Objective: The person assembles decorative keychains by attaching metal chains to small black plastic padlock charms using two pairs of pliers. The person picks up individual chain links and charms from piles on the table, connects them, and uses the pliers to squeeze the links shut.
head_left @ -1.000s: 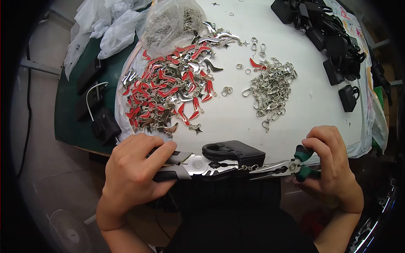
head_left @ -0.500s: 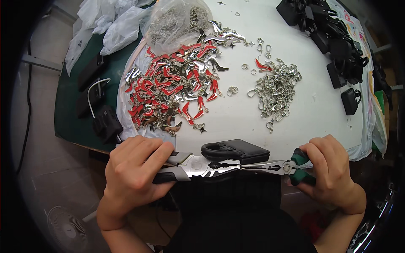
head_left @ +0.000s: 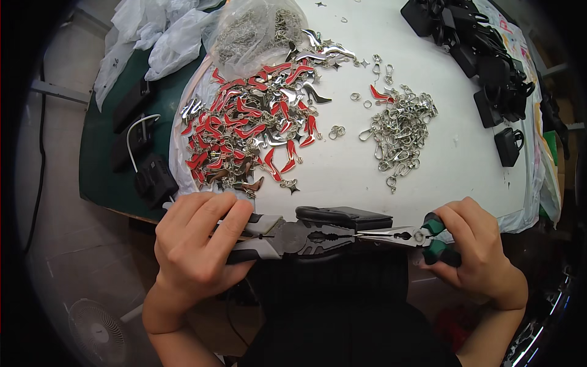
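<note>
Left-hand fingers [head_left: 232, 225] clamp grey-handled pliers [head_left: 292, 236], right-hand fingers [head_left: 460, 224] green-handled pliers [head_left: 419, 237] — tips meeting just this side of the black handbag [head_left: 367, 218], lengthwise left-right.

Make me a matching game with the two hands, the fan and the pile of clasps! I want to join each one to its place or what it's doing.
Things:
1. left hand
2. right hand
3. fan
4. pile of clasps

Places and states:
A. near the picture's lower left corner
B. holding the pliers with green-and-black handles
C. silver, heaped on the white tabletop
D. holding the pliers with grey-and-black handles

Right pairs: 1-D, 2-B, 3-A, 4-C
</note>
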The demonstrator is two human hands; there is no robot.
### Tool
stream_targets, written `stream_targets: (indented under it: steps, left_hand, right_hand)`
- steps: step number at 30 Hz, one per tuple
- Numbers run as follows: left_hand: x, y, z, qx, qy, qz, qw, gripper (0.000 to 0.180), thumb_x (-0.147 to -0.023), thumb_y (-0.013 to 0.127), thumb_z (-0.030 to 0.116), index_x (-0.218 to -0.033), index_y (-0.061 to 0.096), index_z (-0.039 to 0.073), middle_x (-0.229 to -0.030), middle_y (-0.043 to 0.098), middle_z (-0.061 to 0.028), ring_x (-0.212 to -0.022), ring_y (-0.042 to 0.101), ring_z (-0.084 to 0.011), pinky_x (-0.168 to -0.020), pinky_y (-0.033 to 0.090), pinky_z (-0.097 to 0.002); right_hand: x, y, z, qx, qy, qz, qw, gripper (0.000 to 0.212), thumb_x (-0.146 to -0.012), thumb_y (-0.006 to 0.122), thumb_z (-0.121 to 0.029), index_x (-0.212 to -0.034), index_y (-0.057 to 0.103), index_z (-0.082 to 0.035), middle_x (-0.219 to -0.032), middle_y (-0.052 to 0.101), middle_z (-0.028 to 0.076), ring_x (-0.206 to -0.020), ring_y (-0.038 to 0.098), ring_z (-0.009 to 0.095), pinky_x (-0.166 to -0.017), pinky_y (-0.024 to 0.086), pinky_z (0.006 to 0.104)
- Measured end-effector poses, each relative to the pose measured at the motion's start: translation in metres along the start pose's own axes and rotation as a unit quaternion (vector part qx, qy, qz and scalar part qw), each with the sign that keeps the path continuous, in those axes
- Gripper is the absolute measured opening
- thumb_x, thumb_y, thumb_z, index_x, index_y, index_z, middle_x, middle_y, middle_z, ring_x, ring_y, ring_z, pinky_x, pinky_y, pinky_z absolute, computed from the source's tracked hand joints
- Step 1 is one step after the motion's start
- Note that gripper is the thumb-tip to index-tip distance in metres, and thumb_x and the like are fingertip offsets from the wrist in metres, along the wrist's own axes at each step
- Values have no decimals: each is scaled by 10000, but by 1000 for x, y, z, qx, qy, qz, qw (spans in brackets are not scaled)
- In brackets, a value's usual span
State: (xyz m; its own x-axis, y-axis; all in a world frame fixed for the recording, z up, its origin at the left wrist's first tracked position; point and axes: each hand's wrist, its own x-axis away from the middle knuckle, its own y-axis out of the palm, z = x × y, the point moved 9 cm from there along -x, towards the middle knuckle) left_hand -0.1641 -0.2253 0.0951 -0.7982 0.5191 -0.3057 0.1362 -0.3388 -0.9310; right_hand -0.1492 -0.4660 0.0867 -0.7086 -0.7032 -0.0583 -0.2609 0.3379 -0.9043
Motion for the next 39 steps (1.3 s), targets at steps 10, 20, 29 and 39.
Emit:
stream_targets:
  steps: [10,20,29,39]
  left_hand:
    - [37,38,-26,102,-165,-49,980,588,-524,907,273,-987,648,21,-932,627,-95,-820,608,-296,-721,493,-406]
    - [28,62,-17,59,-129,-14,990,647,-583,885,361,-1073,641,18,-1171,593,-127,-1095,553,-341,-922,446,-467]
    - [-35,86,22,435,-21,0,900,691,-631,794,-7,-1277,552,37,-1153,648,-139,-1004,628,-322,-844,487,-394]
    - [-62,102,26,355,-25,-155,922,646,-691,774,4,-1299,562,59,-1204,627,-152,-1077,607,-350,-947,470,-422]
  right_hand:
    - [11,-8,9,55,23,-12,998,626,-640,849,-348,-1081,600,20,-921,585,129,-688,555,278,-587,453,384]
    - [2,-6,19,43,14,-3,999,599,-626,844,-356,-1050,612,-2,-889,576,108,-685,544,268,-594,451,384]
    - [31,-2,109,-72,199,105,972,511,-753,758,-109,-1200,551,25,-1071,593,194,-981,591,352,-865,469,389]
    - [6,-3,133,211,195,205,936,498,-857,714,-180,-1301,556,-19,-1303,531,144,-1230,460,324,-1059,295,447]
